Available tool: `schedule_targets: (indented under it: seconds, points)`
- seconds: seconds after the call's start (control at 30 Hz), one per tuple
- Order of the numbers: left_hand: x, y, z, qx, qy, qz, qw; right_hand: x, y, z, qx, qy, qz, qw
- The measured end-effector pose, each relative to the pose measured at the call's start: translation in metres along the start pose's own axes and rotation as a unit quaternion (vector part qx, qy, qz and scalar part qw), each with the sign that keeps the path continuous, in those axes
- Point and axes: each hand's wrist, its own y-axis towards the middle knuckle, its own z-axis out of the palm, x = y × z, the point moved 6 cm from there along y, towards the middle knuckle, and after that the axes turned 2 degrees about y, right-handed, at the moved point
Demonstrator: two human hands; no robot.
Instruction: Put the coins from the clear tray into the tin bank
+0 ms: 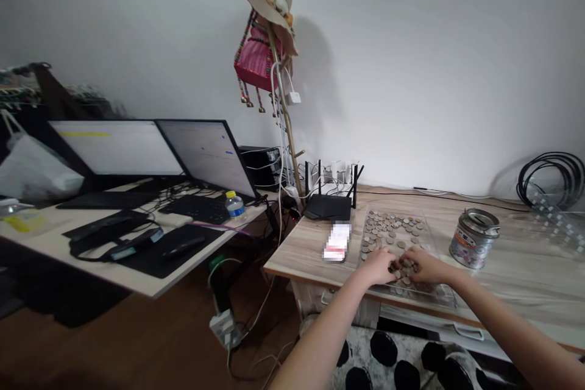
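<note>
Bare forearms [326,335]; curled fingers [390,256], grip unclear, among coins [392,234] in clear tray [427,239]; tin [474,241] nearby, contents hidden

No lettering can be read, even on the tin [473,244].

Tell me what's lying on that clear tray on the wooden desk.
Loose coins are spread across the clear tray, many toward its far side. The left hand and right hand are among nearer ones; whatever lies beneath the hands is hidden.
</note>
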Motion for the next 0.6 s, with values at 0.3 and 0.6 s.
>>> schedule_targets:
  seconds: [0.3, 0.6]
  points:
    - [0.008, 0.004, 0.002, -0.034, 0.039, -0.012, 0.999, 0.007, -0.003, 0.015, 0.067, 0.004, 0.079, 0.995]
    - [0.011, -0.002, 0.003, -0.034, -0.017, -0.042, 0.998, 0.009, -0.005, 0.017, 0.157, 0.024, 0.077, 0.984]
